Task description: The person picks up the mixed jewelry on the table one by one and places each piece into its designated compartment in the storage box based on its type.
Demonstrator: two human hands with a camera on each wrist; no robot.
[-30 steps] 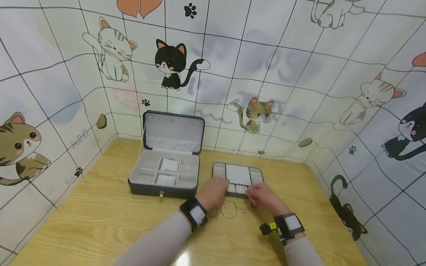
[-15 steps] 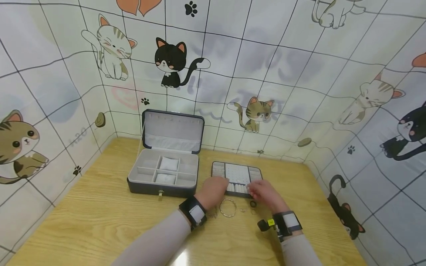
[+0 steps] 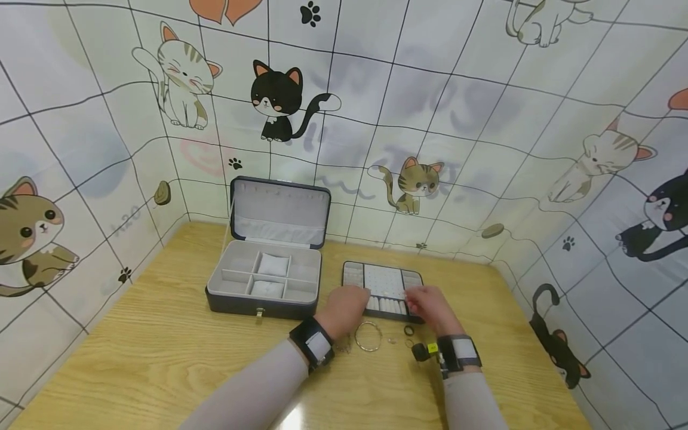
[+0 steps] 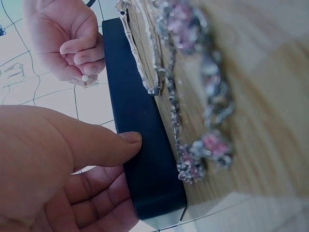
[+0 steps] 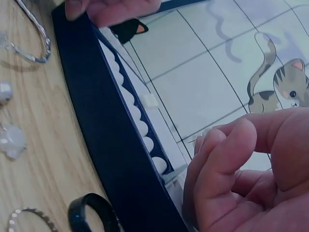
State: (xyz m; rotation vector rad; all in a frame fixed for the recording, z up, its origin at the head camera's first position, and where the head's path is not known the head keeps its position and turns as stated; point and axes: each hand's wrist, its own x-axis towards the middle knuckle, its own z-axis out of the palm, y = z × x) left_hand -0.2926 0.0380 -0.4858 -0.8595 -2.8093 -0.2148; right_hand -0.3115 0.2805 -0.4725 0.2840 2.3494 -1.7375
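A dark-edged jewelry tray [image 3: 384, 279] with pale compartments and ring rolls lies on the table. My left hand [image 3: 345, 310] grips its front left corner, the thumb on the dark side wall [image 4: 145, 159] in the left wrist view. My right hand [image 3: 432, 307] is over the tray's right part, thumb and fingertips pinching a small pearl stud earring [image 4: 85, 78]. In front of the tray lie a bangle [image 3: 368, 336], a black ring [image 5: 91, 212], a thin beaded ring [image 5: 30, 218] and small pearly pieces [image 5: 12, 140]. A pink-stone bracelet [image 4: 212, 145] lies close to my left hand.
An open jewelry box [image 3: 263, 304] with grey compartments and two small white cushions [image 3: 274, 265] stands left of the tray, lid raised. Cat-printed cloth [image 3: 349, 119] hangs behind and along both sides of the wooden table [image 3: 161, 358].
My right hand has moved slightly away from me and to the right over the tray, uncovering the black ring on the table. My left hand keeps its grip on the tray corner.
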